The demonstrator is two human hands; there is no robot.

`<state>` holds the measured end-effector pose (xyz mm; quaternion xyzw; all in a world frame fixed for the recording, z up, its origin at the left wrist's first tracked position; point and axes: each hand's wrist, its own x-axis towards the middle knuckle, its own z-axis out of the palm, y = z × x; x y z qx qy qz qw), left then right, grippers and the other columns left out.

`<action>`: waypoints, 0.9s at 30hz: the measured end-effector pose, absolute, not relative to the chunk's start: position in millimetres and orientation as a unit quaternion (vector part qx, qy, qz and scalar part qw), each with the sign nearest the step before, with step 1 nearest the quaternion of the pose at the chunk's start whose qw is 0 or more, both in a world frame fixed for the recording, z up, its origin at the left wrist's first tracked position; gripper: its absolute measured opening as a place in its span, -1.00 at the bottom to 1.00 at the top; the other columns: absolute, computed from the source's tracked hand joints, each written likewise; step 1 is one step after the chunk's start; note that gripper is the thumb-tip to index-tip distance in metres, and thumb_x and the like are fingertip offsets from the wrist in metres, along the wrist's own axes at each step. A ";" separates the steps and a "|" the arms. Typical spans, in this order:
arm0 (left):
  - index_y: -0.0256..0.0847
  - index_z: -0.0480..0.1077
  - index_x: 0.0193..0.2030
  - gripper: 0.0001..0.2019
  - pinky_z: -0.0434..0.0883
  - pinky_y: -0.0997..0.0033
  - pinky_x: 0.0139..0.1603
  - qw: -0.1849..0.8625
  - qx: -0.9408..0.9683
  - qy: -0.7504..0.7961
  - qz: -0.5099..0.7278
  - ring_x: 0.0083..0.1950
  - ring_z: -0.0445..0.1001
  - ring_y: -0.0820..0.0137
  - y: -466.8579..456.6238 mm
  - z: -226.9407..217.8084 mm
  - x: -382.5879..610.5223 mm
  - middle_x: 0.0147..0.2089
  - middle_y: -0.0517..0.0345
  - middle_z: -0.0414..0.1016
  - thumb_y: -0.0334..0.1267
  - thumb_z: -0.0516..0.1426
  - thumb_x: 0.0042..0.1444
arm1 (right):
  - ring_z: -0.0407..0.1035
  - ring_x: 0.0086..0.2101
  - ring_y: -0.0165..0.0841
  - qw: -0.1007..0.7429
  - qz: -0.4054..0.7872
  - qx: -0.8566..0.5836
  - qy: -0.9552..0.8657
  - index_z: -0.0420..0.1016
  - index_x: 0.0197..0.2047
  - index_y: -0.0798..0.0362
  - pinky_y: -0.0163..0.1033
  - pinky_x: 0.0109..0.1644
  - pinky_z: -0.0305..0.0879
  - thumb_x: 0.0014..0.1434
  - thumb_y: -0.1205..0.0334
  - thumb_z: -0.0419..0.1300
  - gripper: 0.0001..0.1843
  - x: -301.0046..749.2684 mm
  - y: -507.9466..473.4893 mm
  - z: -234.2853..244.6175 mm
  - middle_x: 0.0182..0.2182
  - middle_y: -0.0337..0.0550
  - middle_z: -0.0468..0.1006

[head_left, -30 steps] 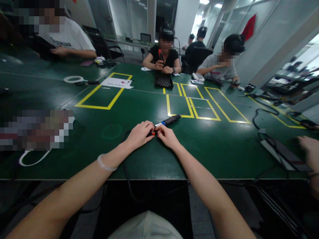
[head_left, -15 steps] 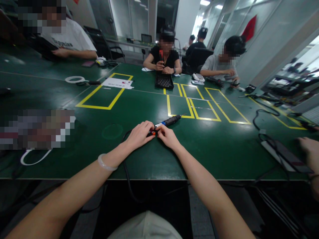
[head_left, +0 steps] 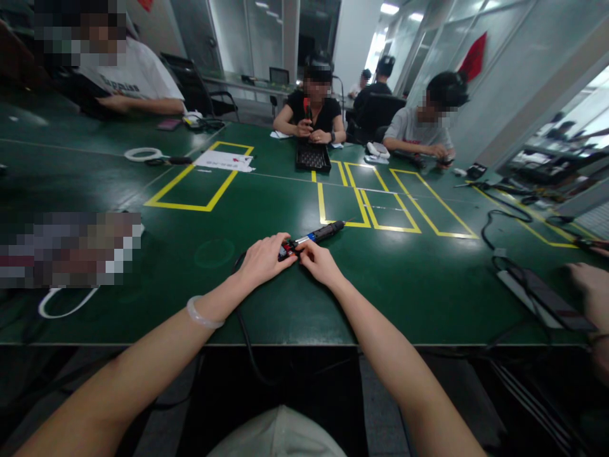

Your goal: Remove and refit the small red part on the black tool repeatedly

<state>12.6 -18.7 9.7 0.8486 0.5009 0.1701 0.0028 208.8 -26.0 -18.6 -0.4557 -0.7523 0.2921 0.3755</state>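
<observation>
My left hand (head_left: 262, 259) and my right hand (head_left: 320, 261) meet at the middle of the green table (head_left: 190, 254), fingers curled together around a small black and red part (head_left: 287, 249). That part sits at the near end of a slim tool (head_left: 320, 233) with a blue band and a black tip, which lies on the table pointing away to the right. A black cable (head_left: 242, 317) runs from under my left hand over the table's near edge. A pale bangle is on my left wrist.
Yellow tape rectangles (head_left: 195, 184) mark the table. Three people sit at the far side, with a black tray (head_left: 313, 155), white paper (head_left: 223, 160) and a white cable coil (head_left: 141, 153) nearby. Another person's hand (head_left: 590, 298) rests by a dark strip (head_left: 542, 295) and cables at the right.
My hands stay together at the tool's near end; the fingers have shifted a little, so more of the black and red part shows between them.
</observation>
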 end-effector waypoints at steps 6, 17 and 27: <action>-0.19 0.27 0.31 -0.47 0.37 0.20 0.00 -0.022 0.861 0.497 0.108 0.07 0.46 0.11 -14.8 6.8 10.7 0.14 -0.07 0.48 0.08 0.02 0.34 | 0.37 -0.42 -0.39 0.368 0.293 -0.461 -0.753 0.43 -0.05 0.06 -0.32 -0.24 0.23 0.25 0.27 0.04 -0.76 208.6 -26.3 -17.3 -0.42 -0.27 0.49; -0.16 0.32 0.27 -0.51 0.34 0.21 -0.01 -0.016 0.869 0.477 0.131 0.05 0.41 0.09 6.8 -2.2 -7.4 0.18 -0.08 0.45 0.03 0.08 0.30 | 0.36 -0.43 -0.39 0.361 0.284 -0.473 -0.752 0.46 -0.08 0.04 -0.32 -0.25 0.23 0.25 0.28 0.06 -0.78 210.3 -27.3 -15.1 -0.44 -0.28 0.50; -0.20 0.34 0.28 -0.45 0.33 0.16 -0.06 -0.010 0.796 0.598 0.098 0.06 0.41 -0.01 39.7 6.8 -62.2 0.20 -0.18 0.42 0.10 0.01 0.30 | 0.34 -0.44 -0.41 0.362 0.287 -0.465 -0.755 0.47 -0.09 0.06 -0.32 -0.26 0.20 0.24 0.30 0.07 -0.79 211.7 -26.6 -15.5 -0.45 -0.29 0.49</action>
